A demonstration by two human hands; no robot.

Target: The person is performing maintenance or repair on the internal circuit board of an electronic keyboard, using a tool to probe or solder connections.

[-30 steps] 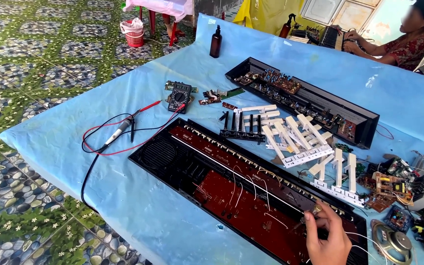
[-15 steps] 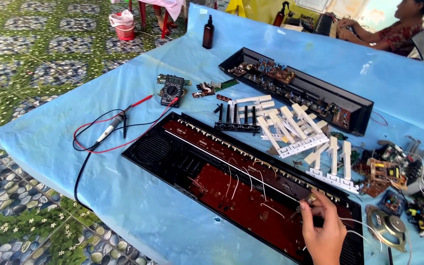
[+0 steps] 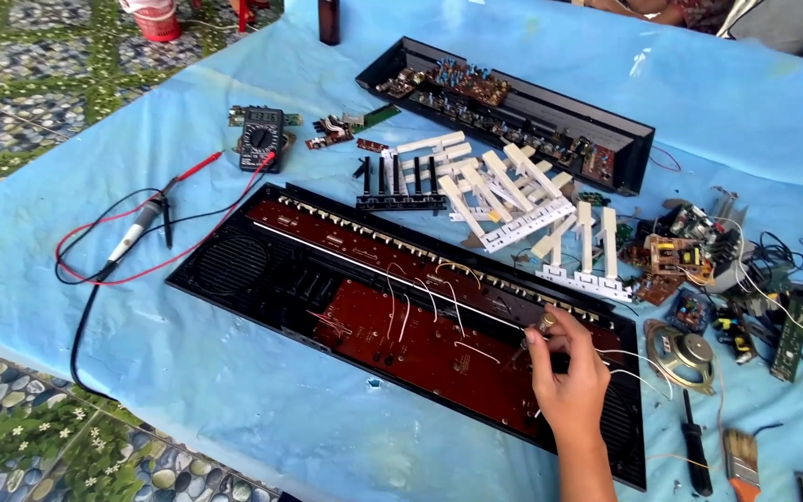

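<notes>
Right hand [image 3: 569, 376]: pinched small metal part [image 3: 546, 322] over keyboard case [image 3: 327, 279], near right.
Left hand: out of view.
Done: keys [image 3: 504, 195] removed, case opened.
Left: red circuit board [image 3: 439, 344] in place, wired.

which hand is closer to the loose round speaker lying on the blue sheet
Right. The right hand is on the keyboard shell's circuit board, fingers pinching a small part, just left of the speaker without touching it. The left hand is out of view, so its distance cannot be judged.
</notes>
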